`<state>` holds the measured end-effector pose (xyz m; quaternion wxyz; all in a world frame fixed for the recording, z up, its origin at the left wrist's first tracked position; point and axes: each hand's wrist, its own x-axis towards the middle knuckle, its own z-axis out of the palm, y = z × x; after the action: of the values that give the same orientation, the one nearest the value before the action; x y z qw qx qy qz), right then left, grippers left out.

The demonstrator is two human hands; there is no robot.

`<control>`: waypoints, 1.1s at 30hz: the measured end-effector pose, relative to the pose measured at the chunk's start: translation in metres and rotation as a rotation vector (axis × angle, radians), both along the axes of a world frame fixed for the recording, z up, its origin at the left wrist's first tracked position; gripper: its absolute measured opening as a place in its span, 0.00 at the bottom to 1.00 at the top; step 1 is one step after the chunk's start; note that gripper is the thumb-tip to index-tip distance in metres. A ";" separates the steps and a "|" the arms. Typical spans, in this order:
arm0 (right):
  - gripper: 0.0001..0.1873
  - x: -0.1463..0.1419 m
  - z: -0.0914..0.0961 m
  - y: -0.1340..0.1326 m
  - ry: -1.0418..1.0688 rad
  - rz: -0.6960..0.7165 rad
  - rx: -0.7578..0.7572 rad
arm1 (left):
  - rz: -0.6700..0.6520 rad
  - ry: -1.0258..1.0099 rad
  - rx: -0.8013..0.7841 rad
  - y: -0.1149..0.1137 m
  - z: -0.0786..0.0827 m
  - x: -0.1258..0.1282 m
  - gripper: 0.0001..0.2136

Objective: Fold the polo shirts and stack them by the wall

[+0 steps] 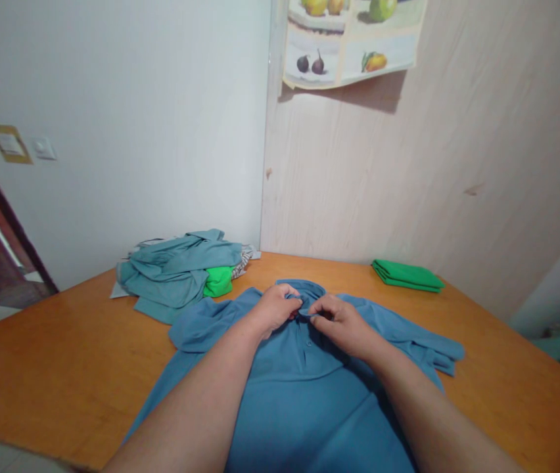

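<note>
A blue shirt (309, 407) lies spread on the table with its collar toward the wall and its sleeves out to both sides. At the collar, my left hand (279, 309) pinches the fabric on the left of the neck opening. Just across from it, my right hand (336, 322) has its fingers closed on the collar edge on the right. The fingertips of both hands are close together. A button on the placket shows below them. My fingers hide part of the collar front.
On the wooden table (63, 368), a loose heap of grey-green clothes (176, 266) with a bright green piece (218, 281) sits at the back left. A folded green cloth (407, 275) lies at the back right. Walls stand behind the table, with a fruit poster (349, 46).
</note>
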<state>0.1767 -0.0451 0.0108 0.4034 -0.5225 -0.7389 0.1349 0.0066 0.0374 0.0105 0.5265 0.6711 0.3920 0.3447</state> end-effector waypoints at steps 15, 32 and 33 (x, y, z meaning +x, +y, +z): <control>0.07 -0.002 -0.015 0.011 0.185 -0.164 -0.067 | -0.203 -0.050 -0.145 -0.009 0.006 -0.001 0.05; 0.09 -0.004 -0.010 0.008 0.370 -0.103 -0.196 | -0.216 0.098 -0.025 -0.013 0.009 -0.005 0.10; 0.09 -0.004 -0.010 0.008 0.381 -0.097 -0.207 | -0.223 0.104 -0.025 -0.013 0.010 -0.006 0.10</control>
<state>0.1726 -0.0373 0.0013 0.4860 -0.5611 -0.6057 0.2866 0.0009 0.0242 0.0201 0.5489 0.7209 0.3457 0.2440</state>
